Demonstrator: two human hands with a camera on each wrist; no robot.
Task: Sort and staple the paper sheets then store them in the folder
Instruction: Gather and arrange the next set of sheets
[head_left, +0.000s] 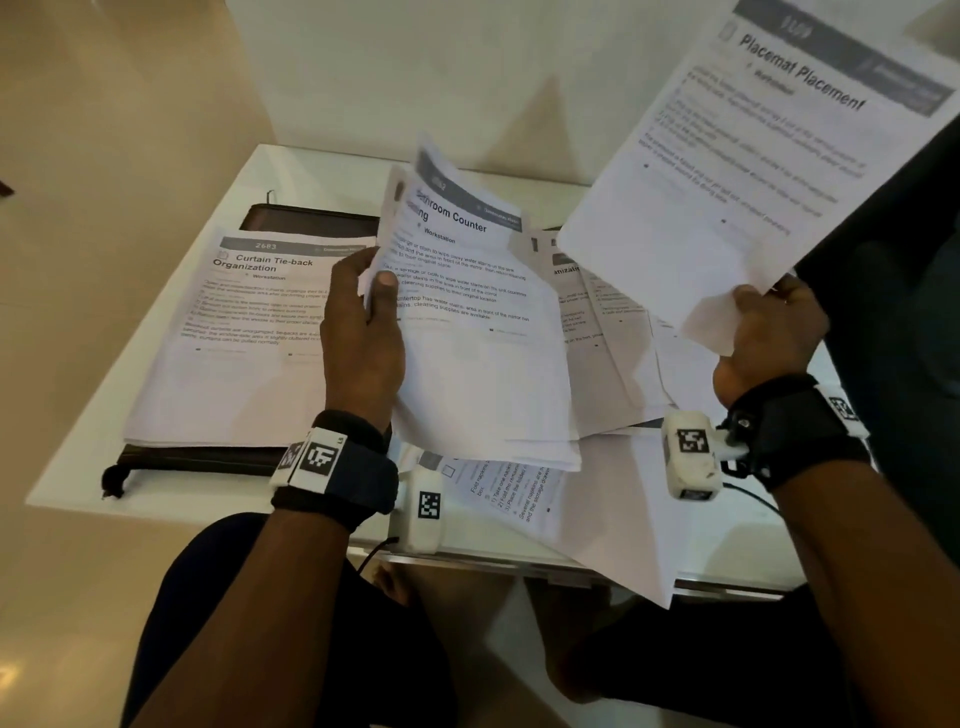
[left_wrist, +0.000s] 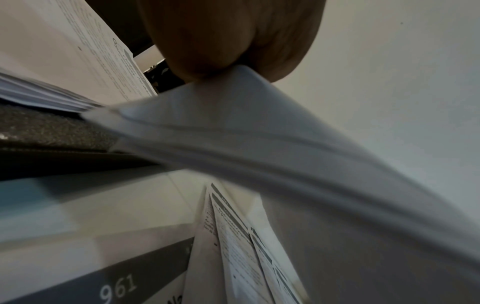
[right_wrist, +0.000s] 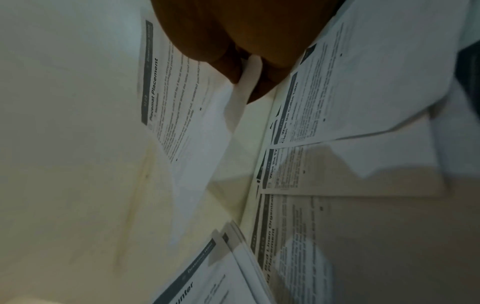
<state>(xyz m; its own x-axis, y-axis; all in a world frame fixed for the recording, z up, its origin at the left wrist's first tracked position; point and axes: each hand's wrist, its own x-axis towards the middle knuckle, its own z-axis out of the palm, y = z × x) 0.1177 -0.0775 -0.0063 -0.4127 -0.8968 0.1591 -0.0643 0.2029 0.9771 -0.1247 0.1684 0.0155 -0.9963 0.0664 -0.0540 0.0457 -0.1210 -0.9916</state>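
My left hand (head_left: 363, 317) grips a stack of printed sheets (head_left: 478, 332) headed "Bathroom Counter", thumb on top, raised over the table. In the left wrist view the fingers (left_wrist: 207, 41) pinch the stack's edge (left_wrist: 233, 127). My right hand (head_left: 769, 327) pinches the lower corner of a single sheet (head_left: 727, 156) headed "Placemat Placement", lifted high at the right; the right wrist view shows that sheet (right_wrist: 187, 115) held by the fingers (right_wrist: 233, 51). A dark folder (head_left: 306, 215) lies at the left under a pile topped by the "Curtain Tie-back Organization" sheet (head_left: 244, 332).
More printed sheets (head_left: 613, 332) are spread over the white table (head_left: 72, 467), some overhanging the near edge (head_left: 597, 540). A dark object (head_left: 914, 291) stands at the right. My knees are under the table's front. No stapler is in view.
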